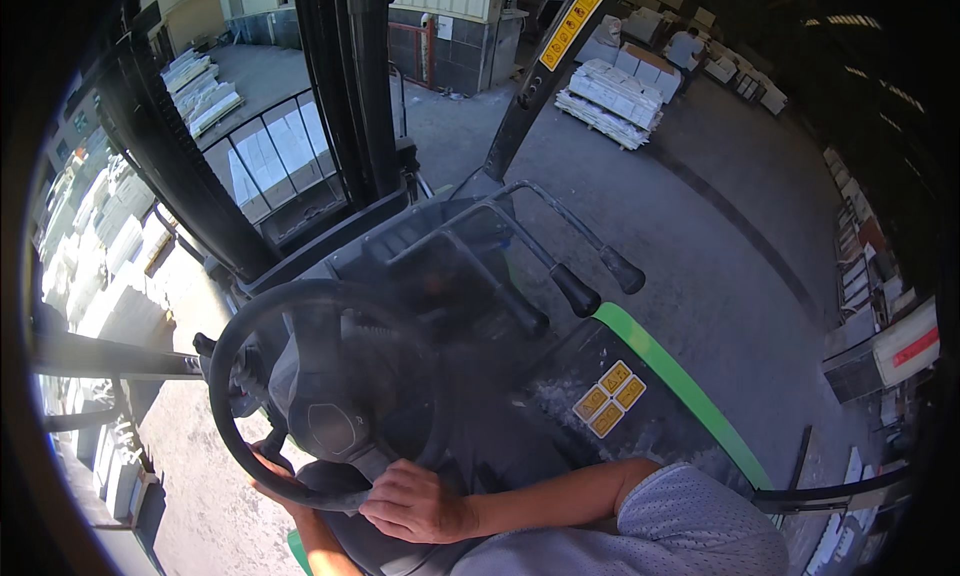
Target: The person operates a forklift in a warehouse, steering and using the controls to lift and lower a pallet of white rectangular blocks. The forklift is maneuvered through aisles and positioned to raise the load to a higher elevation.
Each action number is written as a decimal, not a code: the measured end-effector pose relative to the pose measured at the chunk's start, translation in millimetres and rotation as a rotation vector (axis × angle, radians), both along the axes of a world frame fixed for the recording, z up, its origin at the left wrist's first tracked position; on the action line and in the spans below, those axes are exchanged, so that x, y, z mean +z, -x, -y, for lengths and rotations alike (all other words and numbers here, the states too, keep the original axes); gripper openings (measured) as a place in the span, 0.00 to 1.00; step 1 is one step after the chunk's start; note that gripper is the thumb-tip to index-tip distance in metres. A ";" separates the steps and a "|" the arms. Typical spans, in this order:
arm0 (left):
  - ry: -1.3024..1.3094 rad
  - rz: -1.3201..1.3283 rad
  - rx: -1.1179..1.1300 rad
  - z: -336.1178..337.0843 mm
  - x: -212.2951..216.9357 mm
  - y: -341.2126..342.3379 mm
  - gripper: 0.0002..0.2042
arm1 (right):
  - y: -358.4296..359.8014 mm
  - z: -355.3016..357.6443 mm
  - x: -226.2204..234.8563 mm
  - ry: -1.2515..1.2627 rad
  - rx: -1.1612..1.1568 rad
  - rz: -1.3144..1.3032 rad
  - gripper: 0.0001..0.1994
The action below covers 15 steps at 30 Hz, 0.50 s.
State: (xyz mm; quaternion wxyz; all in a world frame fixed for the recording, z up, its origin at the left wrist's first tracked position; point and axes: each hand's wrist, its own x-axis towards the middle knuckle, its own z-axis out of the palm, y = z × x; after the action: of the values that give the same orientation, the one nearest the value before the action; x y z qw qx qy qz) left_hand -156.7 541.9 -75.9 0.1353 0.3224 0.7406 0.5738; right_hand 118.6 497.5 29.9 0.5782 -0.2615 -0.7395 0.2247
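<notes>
Yellow diamond warning stickers, cluster of three, on black dash near right. Long yellow label strip on slanted mast post, far centre. White wrapped packages on pallet, far right. White stacked packages, far left yard.

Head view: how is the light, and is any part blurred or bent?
Head view: harsh sun whitens the stacked slabs at left, while the cab and upper right stay dark; the steering wheel and dashboard look smeared with a haze; the mast and roof pillar curve toward the rim, with black corners; both hands, right and left, show fairly sharp.
</notes>
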 end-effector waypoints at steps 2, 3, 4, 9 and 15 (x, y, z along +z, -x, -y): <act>-0.265 -0.174 -0.180 -3.1 -6.1 -35.2 0.24 | -30.3 -3.0 -9.4 0.034 0.006 0.066 0.10; -0.327 -0.234 -0.200 -4.9 -9.2 -43.3 0.25 | -39.0 -2.0 -12.9 0.065 0.063 0.135 0.10; -0.388 -0.293 -0.220 -7.2 -14.5 -47.4 0.26 | -37.3 -2.1 -14.8 0.067 0.043 0.090 0.10; -0.261 -0.088 -0.078 -45.5 -26.5 24.4 0.24 | 64.6 -29.6 -13.4 -0.057 -0.019 0.021 0.07; -0.261 -0.135 -0.012 -54.3 -30.5 46.6 0.23 | 95.5 -41.4 -35.7 0.086 0.214 -0.031 0.06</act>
State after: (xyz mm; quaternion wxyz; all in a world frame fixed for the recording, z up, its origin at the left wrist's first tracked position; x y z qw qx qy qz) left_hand -203.3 596.2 -106.3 0.0457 0.3795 0.6653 0.6414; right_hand 23.1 538.9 -5.8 0.5507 -0.2022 -0.7436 0.3207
